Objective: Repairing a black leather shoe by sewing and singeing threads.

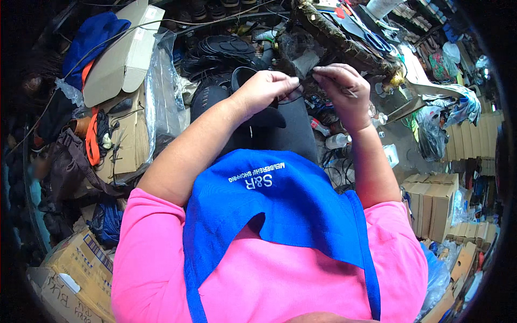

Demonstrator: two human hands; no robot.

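Note:
My left hand (264, 90) is raised over my lap, its thumb and fingertips pinched together. Facing it at about the same height, my right hand (346, 96) has its fingers curled in a pinch, with a small pale sliver showing by the palm. Whatever is between the fingertips of either hand is too fine to make out; a thin dark line seems to run near the left fingers. Below the left hand, a black curved piece like part of a shoe (268, 118) rests on my dark-clothed legs. A blue apron (274, 185) covers my front.
Dark flat coiled pieces (223, 54) lie beyond my knees. Plastic bottles (338, 141) stand on the floor to the right. Blue-handled scissors (377, 42) lie on a worn bench at upper right. Cardboard sheets (121, 59) lean at left; cardboard boxes (436, 207) are stacked at right.

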